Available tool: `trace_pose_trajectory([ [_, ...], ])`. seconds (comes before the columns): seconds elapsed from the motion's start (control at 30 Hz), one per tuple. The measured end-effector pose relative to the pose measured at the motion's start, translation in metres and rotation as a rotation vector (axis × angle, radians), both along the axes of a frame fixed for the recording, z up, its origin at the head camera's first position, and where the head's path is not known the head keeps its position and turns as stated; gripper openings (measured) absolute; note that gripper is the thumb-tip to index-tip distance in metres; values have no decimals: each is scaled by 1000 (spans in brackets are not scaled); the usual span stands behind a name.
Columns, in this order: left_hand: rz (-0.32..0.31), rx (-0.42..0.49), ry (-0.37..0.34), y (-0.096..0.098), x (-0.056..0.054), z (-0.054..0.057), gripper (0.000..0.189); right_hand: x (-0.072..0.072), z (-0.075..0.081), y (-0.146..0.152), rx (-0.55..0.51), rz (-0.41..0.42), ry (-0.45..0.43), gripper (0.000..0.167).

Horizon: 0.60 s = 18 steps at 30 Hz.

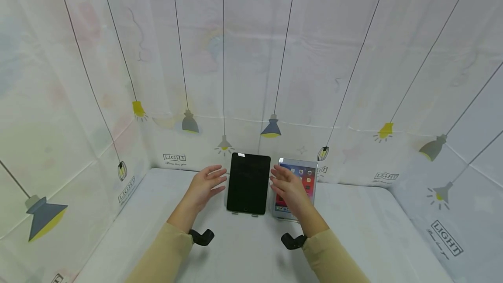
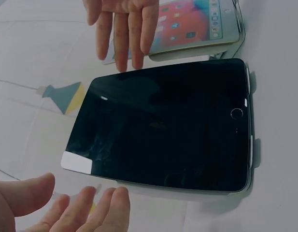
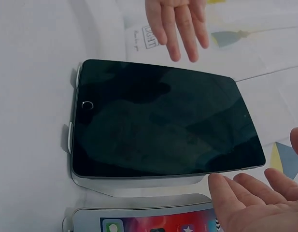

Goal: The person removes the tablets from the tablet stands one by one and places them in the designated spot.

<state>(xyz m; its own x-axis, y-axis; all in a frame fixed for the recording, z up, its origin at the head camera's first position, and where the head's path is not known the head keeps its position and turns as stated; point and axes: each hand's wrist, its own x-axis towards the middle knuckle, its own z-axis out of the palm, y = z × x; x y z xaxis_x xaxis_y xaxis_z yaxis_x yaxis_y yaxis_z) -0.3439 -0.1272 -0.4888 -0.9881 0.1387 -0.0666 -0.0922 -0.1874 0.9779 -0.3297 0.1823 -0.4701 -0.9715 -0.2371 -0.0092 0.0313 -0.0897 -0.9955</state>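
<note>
A black tablet (image 1: pixel 248 183) with a dark screen leans upright on a stand, small white feet showing under its lower edge. On its left side is my left hand (image 1: pixel 205 185), fingers spread and nearly straight, apart from the tablet. My right hand (image 1: pixel 290 189) is at its right side, fingers loosely extended and holding nothing. Behind the right hand stands a white tablet (image 1: pixel 310 187), its screen lit with app icons and partly hidden by the hand. In the left wrist view the left fingertips (image 2: pixel 120 193) come close to the dark tablet's long edge.
A white-covered table (image 1: pixel 235 248) lies under both tablets. Right behind them rises a pale cloth backdrop (image 1: pixel 243 77) printed with hanging lamps, with side walls at left and right. Black wrist cameras (image 1: pixel 202 237) sit under each wrist.
</note>
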Motion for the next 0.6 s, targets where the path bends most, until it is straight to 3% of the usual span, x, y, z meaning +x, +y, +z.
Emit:
trace_pose_trajectory([
  [0.6, -61, -50, 35, 2, -24, 1, 51, -19, 0, -5, 14, -46, -36, 55],
])
